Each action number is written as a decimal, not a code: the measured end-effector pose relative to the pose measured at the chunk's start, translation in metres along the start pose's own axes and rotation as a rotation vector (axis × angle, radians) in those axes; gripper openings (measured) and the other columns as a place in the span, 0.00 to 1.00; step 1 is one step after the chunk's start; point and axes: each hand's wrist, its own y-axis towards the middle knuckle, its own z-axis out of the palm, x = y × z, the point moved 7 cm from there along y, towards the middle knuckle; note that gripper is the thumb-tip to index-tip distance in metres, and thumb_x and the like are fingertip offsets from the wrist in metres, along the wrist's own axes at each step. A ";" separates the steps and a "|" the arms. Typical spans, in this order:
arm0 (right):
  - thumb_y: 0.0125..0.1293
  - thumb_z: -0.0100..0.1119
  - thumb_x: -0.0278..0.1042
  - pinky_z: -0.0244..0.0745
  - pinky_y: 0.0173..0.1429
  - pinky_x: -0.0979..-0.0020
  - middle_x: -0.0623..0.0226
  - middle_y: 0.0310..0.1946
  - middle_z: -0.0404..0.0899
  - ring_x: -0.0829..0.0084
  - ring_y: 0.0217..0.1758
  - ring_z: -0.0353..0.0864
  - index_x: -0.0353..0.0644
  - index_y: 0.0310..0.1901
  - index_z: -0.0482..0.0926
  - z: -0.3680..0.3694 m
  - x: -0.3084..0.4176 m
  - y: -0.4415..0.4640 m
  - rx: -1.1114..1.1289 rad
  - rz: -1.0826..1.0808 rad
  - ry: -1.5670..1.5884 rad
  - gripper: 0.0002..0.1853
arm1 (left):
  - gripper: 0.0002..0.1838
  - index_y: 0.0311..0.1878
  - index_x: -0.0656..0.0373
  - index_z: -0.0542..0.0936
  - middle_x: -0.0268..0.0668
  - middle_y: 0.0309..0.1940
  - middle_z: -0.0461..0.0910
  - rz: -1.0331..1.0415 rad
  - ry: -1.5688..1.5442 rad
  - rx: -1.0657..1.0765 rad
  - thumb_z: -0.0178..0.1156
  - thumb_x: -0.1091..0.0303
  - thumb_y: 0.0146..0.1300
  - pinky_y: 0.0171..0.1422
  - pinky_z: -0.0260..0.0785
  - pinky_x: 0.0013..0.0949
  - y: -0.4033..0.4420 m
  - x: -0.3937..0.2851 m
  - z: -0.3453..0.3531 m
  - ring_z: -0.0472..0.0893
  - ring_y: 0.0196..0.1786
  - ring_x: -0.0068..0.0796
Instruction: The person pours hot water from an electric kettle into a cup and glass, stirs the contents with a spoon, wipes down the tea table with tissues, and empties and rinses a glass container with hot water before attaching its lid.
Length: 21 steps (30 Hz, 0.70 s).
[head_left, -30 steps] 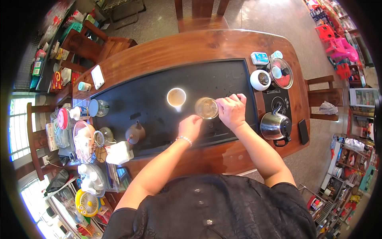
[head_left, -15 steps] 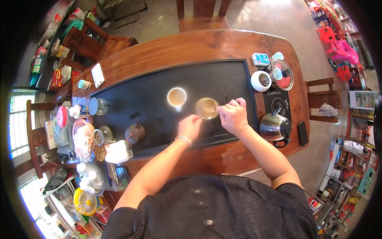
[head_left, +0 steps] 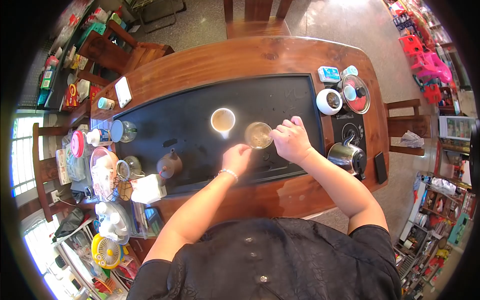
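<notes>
A clear glass cup with brownish contents is over the black tea tray. My right hand is closed at the cup's right side, its fingers curled against the rim; the exact grip there is hidden. Left of the glass, my left hand has its fingers pinched together near the rim, and I cannot make out anything in them. A white spouted cup of milky brown liquid stands on the tray just beyond the hands. Farther left sits a small brown clay teapot.
A steel kettle stands at the right, with a white round pot and a glass-lidded pot behind it. Phones lie at the left and right. Jars, a basket and tissues crowd the left end.
My right hand has turned slightly and its fingers have curled further beside the glass cup. The glass cup and left hand have shifted only slightly left.
</notes>
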 end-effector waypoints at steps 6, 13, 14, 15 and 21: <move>0.57 0.64 0.34 0.63 0.45 0.64 0.75 0.24 0.79 0.70 0.31 0.77 0.52 0.30 0.77 0.003 -0.002 -0.010 -0.125 0.330 0.057 0.04 | 0.11 0.48 0.58 0.83 0.34 0.36 0.86 -0.056 -0.063 0.031 0.61 0.64 0.68 0.37 0.78 0.27 0.001 0.007 0.005 0.86 0.38 0.24; 0.59 0.63 0.35 0.62 0.42 0.63 0.75 0.23 0.80 0.69 0.30 0.79 0.53 0.28 0.80 0.027 0.006 -0.013 -0.295 0.589 0.117 0.03 | 0.11 0.49 0.57 0.83 0.35 0.37 0.86 -0.074 -0.056 0.045 0.61 0.63 0.68 0.39 0.79 0.28 0.000 0.007 0.003 0.86 0.39 0.23; 0.59 0.62 0.35 0.62 0.42 0.63 0.74 0.24 0.81 0.69 0.30 0.78 0.53 0.28 0.80 0.029 0.010 -0.013 -0.313 0.595 0.146 0.03 | 0.11 0.49 0.57 0.83 0.35 0.37 0.86 -0.074 -0.052 0.046 0.61 0.63 0.68 0.39 0.79 0.29 0.001 0.007 0.003 0.86 0.40 0.23; 0.58 0.63 0.35 0.62 0.42 0.63 0.74 0.24 0.81 0.69 0.30 0.78 0.53 0.29 0.81 0.030 0.014 -0.012 -0.310 0.582 0.162 0.02 | 0.11 0.49 0.57 0.83 0.34 0.37 0.86 -0.077 -0.052 0.047 0.61 0.63 0.68 0.39 0.79 0.29 0.001 0.006 0.003 0.86 0.39 0.23; 0.58 0.64 0.34 0.61 0.45 0.65 0.78 0.22 0.79 0.71 0.30 0.77 0.54 0.27 0.80 0.032 0.034 -0.013 -0.184 0.427 0.210 0.04 | 0.12 0.50 0.56 0.83 0.34 0.38 0.86 -0.084 -0.054 0.046 0.61 0.63 0.68 0.38 0.78 0.29 -0.002 0.004 0.002 0.86 0.39 0.22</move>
